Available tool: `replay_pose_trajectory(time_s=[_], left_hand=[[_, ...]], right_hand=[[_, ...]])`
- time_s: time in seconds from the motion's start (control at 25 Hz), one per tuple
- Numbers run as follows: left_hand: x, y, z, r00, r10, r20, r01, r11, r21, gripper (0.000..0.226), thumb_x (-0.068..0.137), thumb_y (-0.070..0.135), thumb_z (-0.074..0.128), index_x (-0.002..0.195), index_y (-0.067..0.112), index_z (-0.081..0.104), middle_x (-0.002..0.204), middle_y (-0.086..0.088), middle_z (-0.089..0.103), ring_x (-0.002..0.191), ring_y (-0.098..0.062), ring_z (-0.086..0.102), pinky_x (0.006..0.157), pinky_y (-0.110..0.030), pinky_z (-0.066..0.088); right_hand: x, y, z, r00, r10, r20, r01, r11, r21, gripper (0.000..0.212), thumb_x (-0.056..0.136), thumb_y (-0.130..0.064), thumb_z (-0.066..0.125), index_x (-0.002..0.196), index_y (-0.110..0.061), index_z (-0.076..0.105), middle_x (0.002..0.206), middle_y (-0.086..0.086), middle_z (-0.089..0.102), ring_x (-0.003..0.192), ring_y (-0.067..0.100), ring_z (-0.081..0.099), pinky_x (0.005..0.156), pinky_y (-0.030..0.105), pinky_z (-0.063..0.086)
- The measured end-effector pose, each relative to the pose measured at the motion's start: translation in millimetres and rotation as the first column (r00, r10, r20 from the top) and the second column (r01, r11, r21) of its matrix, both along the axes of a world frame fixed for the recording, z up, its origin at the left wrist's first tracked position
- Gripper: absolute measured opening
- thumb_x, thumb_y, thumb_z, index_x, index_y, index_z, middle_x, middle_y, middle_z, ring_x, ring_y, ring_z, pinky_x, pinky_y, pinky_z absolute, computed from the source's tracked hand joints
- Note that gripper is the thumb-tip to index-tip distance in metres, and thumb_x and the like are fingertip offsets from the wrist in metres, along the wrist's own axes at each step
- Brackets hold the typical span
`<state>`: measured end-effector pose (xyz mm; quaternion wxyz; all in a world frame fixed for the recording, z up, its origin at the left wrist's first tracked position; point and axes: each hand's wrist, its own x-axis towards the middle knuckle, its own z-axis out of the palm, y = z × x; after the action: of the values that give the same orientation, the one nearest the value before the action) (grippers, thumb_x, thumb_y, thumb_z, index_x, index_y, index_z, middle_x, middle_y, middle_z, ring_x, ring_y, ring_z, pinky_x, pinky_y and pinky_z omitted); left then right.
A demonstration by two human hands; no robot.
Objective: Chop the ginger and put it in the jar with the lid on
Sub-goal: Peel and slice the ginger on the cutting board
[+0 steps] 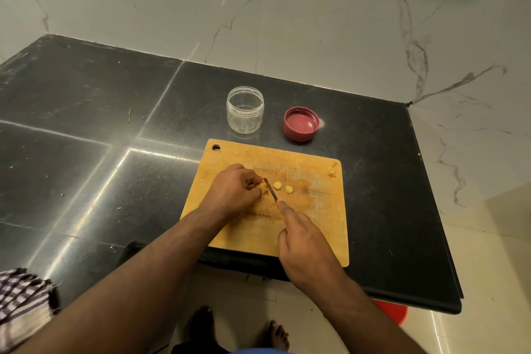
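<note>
chopping is underway: the left hand (234, 191) pinches the ginger (264, 187) on the board (316, 210), the right hand (304, 244) grips the knife (270, 190). next, another slice clear of the fingertips; the jar (245, 109) stands empty.

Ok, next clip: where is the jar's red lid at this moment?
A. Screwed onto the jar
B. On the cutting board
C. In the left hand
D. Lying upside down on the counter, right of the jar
D: the red lid lies inner side up on the black counter, right of the open, empty jar.

Dim warm light; glare streaks countertop (86, 129); edges seemingly warped.
</note>
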<state>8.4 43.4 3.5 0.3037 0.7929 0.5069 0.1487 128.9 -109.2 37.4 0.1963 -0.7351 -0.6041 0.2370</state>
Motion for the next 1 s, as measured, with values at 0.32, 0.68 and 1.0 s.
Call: replay_pose_trajectory(time_s=[0.32, 0.68, 1.0], left_hand=[[0, 2, 1, 0.999, -0.021, -0.024, 0.022, 0.999, 0.024, 0.032, 0.089, 0.034, 0.071, 0.119, 0.021, 0.072, 0.097, 0.011, 0.053, 0.084, -0.005, 0.049, 0.060, -0.011, 0.031], [2, 6, 2, 0.999, -0.003, -0.033, 0.002, 1.000, -0.003, 0.034, 0.087, 0.034, 0.073, 0.118, 0.020, 0.074, 0.100, 0.007, 0.060, 0.088, -0.009, 0.054, 0.064, -0.017, 0.037], [2, 4, 5, 0.999, 0.013, -0.030, -0.013, 1.000, -0.007, 0.035, 0.086, 0.033, 0.075, 0.117, 0.017, 0.074, 0.101, 0.004, 0.065, 0.088, -0.009, 0.057, 0.071, -0.020, 0.044]], right_hand=[[-8, 8, -1, 0.996, 0.041, 0.082, -0.036, 0.998, -0.061, 0.059, 0.099, -0.012, 0.032, 0.155, -0.023, 0.017, 0.126, 0.002, 0.047, 0.093, 0.016, 0.052, 0.073, 0.026, 0.042], [-5, 15, 0, 0.998, 0.040, 0.056, -0.033, 0.994, -0.106, 0.059, 0.100, -0.013, 0.031, 0.156, -0.025, 0.016, 0.135, 0.002, 0.045, 0.110, 0.019, 0.051, 0.091, 0.031, 0.046], [-8, 10, -6, 1.000, 0.011, -0.017, -0.013, 0.996, -0.091, 0.055, 0.102, -0.017, 0.032, 0.155, -0.023, 0.020, 0.138, 0.002, 0.046, 0.118, 0.016, 0.048, 0.099, 0.029, 0.043]])
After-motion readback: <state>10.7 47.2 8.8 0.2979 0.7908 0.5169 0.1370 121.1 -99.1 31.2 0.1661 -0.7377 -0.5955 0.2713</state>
